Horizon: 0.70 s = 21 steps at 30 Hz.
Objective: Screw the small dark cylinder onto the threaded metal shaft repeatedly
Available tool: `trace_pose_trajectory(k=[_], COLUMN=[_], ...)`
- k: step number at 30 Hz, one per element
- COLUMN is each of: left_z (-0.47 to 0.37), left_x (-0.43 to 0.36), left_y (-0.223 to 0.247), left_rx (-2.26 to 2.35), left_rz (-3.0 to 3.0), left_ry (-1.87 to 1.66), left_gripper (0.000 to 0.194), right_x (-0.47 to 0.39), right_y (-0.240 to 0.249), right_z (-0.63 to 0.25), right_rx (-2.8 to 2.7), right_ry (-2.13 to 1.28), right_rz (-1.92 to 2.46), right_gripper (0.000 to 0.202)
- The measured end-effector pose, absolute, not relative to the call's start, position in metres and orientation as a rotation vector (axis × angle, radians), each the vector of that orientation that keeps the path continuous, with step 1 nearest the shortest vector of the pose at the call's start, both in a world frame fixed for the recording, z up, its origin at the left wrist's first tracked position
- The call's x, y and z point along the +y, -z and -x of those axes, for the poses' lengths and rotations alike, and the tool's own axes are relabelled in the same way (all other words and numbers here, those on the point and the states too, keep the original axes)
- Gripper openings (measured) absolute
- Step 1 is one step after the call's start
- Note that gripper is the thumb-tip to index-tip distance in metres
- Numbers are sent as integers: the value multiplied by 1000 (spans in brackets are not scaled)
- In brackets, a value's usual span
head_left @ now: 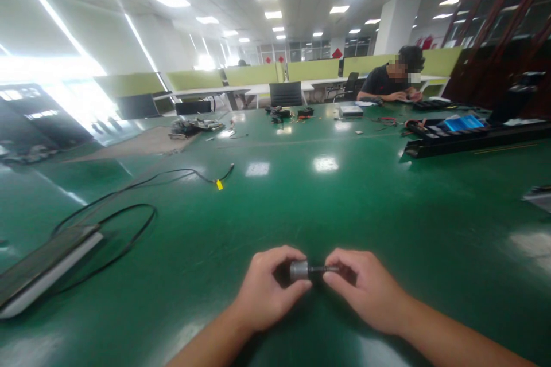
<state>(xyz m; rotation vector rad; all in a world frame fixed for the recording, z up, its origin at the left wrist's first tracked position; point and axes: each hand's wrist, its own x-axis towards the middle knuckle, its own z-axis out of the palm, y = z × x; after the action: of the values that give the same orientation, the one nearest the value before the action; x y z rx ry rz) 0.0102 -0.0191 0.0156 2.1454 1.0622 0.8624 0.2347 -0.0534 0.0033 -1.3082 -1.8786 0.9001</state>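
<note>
Left hand (273, 281): curled into a C, forefinger above and thumb below, spread only as wide as the grey cylinder (300, 270) held between them. Right hand (365, 287): nearly closed, forefinger and thumb drawn to a narrow pinch about the dark rod (317, 269). Firmness of either grip: cannot tell. Remaining fingers mostly hidden behind.

Clock face centred on cylinder, 12 pointing away from body.

Position: cylinder low in view, just right of centre, at 3 o'clock from left palm and 9 o'clock from right palm. Rod leaving the cylinder's 3 o'clock face, passing between right fingertips, far tip visible in the hollow of that hand.

Long axis: cylinder and rod on one line, 9 to 3, nearly level, crosswise to body. Judged the key relation: end-to-end alignment along that line, with grips facing each other across it.

Nearer hand: left for cylinder, right for rod. Short bare stretch of rod between the two grips; hands close, not touching.

One piece or two: cannot tell. Lifted from green table (267, 212) or resting on it: cannot tell.

Surroundings: slab (49, 262) at 9, well apart. Cable (187, 170) curving out toward 10, yellow tag (219, 184) near its end. Black bar (465, 142) at 2, far off. Person (381, 85) seated at 1, across table.
</note>
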Motion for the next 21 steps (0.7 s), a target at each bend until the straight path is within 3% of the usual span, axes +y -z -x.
trace_pose_trajectory(k=[21], left_z=[-9], left_x=[-19], left_y=[-15], left_rx=[1096], left_rz=[-2055], left_ry=[-836], left_gripper=[24], right_x=[-53], right_y=[-1], right_z=[-236], right_rx=[-1806], right_ry=[-996], right_rz=[1297], right_gripper=[16])
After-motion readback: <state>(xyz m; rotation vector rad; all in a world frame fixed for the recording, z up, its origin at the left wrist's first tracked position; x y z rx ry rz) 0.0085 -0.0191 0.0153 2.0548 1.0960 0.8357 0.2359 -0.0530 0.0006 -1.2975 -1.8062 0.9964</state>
